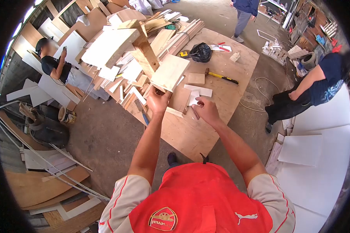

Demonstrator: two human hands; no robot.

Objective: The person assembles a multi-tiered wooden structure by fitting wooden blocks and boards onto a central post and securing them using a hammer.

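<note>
My left hand (158, 100) is closed on the lower edge of a pale square wooden panel (172, 72). The panel stands at the foot of a wooden post (145, 54), with a larger board (111, 46) at the post's other end. My right hand (207, 109) hovers over the worktable (190, 134), fingers curled together; whatever they pinch is too small to name. Just below those fingertips is a thin brown stick (195, 112). Between my hands lie a small open wooden box (179, 100) and white pieces (198, 90).
A yellow-handled hammer (221, 76), tape measure (184, 54), black plastic bag (201, 52) and red-handled pliers (221, 47) lie on the table. Stacked timber (188, 33) covers its far left. One person (54, 62) stands left, another (315, 83) right, a third (245, 15) farther back.
</note>
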